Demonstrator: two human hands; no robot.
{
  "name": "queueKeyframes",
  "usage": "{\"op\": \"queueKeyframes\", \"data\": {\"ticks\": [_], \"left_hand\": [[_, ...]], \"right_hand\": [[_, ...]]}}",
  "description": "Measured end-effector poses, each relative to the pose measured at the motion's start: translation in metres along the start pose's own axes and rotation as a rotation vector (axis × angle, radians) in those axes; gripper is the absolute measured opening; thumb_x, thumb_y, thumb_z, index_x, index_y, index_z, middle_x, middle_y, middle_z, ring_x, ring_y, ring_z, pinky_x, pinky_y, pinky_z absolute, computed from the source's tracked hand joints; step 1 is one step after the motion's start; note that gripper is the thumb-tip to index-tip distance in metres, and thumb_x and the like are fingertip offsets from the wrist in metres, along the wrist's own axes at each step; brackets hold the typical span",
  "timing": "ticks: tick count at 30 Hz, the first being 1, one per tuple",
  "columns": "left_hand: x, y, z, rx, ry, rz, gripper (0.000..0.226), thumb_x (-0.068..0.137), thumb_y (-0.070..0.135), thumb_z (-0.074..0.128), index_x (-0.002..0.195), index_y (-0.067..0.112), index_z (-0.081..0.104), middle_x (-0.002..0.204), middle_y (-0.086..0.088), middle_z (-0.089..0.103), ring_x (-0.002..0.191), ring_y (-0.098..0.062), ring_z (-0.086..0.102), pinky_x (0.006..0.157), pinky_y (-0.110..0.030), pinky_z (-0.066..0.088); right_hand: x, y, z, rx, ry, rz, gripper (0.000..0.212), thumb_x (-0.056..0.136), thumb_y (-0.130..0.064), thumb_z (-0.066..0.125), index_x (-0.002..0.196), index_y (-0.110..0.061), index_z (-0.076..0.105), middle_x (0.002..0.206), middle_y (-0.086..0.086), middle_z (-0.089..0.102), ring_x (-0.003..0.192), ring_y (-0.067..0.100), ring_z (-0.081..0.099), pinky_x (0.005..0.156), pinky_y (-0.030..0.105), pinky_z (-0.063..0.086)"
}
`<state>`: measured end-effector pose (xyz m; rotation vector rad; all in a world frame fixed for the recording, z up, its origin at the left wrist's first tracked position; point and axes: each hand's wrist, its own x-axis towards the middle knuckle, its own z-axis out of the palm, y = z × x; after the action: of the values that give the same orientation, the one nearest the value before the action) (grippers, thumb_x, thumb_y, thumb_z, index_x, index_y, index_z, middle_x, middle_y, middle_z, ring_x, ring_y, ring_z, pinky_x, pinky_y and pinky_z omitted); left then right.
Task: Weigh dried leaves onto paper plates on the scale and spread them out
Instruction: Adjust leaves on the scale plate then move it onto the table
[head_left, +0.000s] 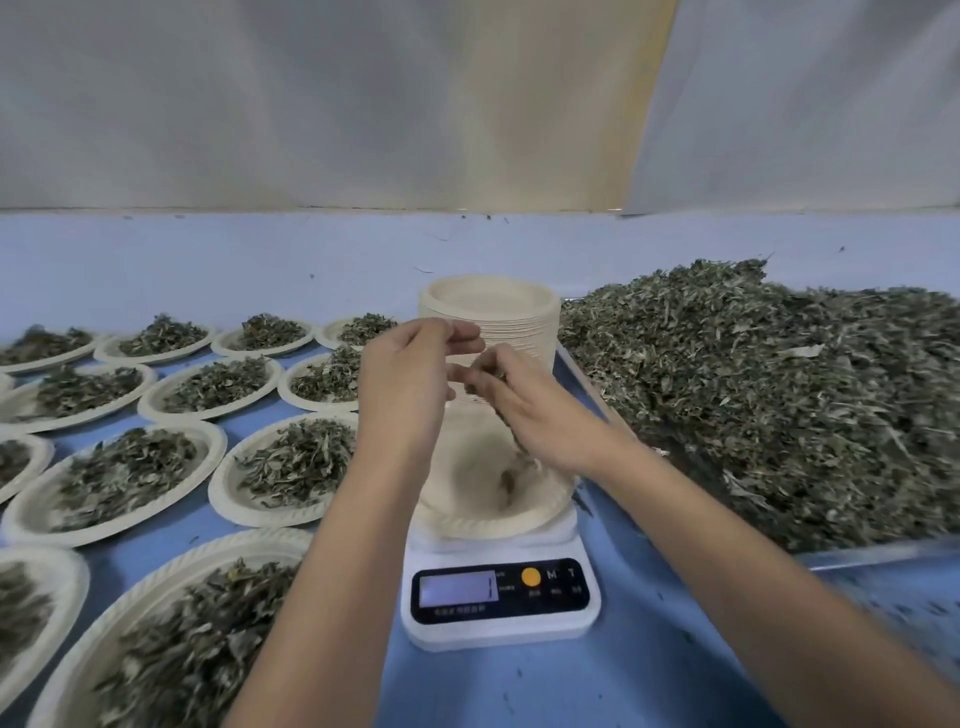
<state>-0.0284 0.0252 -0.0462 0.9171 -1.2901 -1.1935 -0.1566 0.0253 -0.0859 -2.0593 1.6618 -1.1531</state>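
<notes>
A white digital scale (501, 597) stands at the centre on the blue table. A paper plate (467, 512) lies on it, holding a few dried leaves (511, 480). My right hand (524, 410) hovers above the plate, its fingers curled round a clump of dried leaves, and some of them fall in a blur. My left hand (410, 379) is raised beside it with fingers loosely bent and nothing visible in it. A large heap of dried leaves (769, 395) fills the right side.
A tall stack of empty paper plates (491, 312) stands behind the scale. Several filled plates (119, 478) cover the table's left side. A metal tray edge (883, 553) borders the leaf heap. A white sheet hangs behind the table.
</notes>
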Motion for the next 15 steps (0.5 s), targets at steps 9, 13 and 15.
{"op": "queueKeyframes", "data": {"ticks": [9,13,15], "left_hand": [[0.001,0.001,0.0,-0.007,0.003,0.007,0.026,0.09,0.011,0.046,0.08,0.012,0.07,0.082,0.0,0.074,0.065,-0.013,0.061,0.06,-0.022,0.047],[0.001,-0.001,0.0,0.012,-0.004,0.004,0.026,0.091,0.011,0.044,0.082,0.012,0.069,0.084,-0.001,0.074,0.057,-0.011,0.06,0.059,-0.023,0.042],[0.001,-0.002,0.0,0.02,-0.005,-0.001,0.027,0.091,0.012,0.044,0.083,0.011,0.069,0.083,-0.001,0.073,0.049,-0.007,0.057,0.056,-0.022,0.041]], "right_hand": [[-0.001,-0.007,-0.001,-0.193,-0.191,0.117,0.044,0.102,-0.042,0.022,0.135,-0.031,0.048,0.134,-0.001,0.056,0.123,0.025,0.047,0.107,0.045,0.029],[-0.006,-0.003,-0.009,0.023,-0.09,0.197,0.037,0.103,-0.036,0.029,0.113,-0.021,0.061,0.116,-0.005,0.061,0.095,0.015,0.058,0.084,0.028,0.042],[-0.006,0.003,-0.008,0.081,-0.046,0.192,0.028,0.102,-0.032,0.032,0.104,-0.028,0.06,0.114,-0.008,0.061,0.09,0.015,0.062,0.077,0.028,0.044]]}}
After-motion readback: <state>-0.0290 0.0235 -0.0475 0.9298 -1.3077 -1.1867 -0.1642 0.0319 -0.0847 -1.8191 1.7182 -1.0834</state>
